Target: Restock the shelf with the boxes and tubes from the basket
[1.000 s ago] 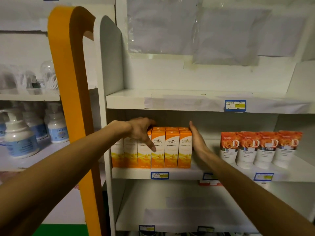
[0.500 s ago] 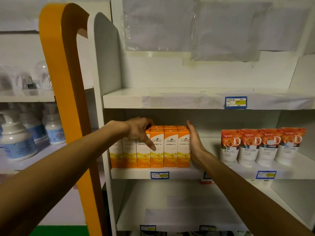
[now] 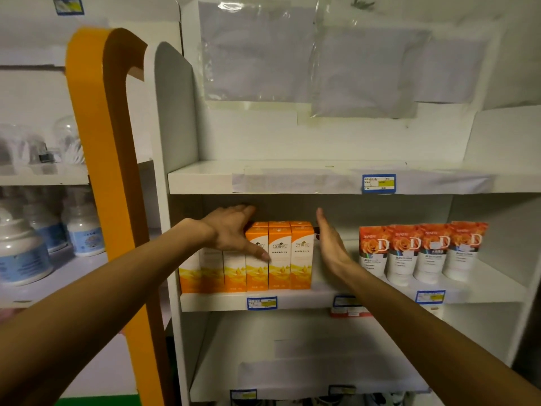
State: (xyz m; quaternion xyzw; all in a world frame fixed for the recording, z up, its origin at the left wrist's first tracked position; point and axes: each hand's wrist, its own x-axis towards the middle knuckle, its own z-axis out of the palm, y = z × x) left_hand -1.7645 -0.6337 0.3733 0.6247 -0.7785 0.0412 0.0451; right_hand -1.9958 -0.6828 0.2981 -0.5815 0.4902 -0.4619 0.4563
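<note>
Several orange and white boxes (image 3: 279, 256) stand upright in a row at the left of the middle shelf (image 3: 298, 300). My left hand (image 3: 234, 230) lies open over the tops and fronts of the left boxes, thumb pointing down on one box front. Just right of the row, my right hand (image 3: 330, 244) is open, flat and upright, a small gap away from the last box. Several white tubes with orange rose tops (image 3: 421, 253) stand side by side further right on the same shelf. The basket is out of view.
An orange and white curved side panel (image 3: 99, 148) bounds the shelf unit on the left. Behind it, white pump bottles (image 3: 26, 247) fill a neighbouring shelf. The upper shelf (image 3: 292, 177) and lower shelf (image 3: 307, 361) hold only paper sheets and blue price tags.
My right hand has come away from the side of the last box, leaving a gap. My left hand has spread flatter over the left boxes. The camera has tilted slightly.
</note>
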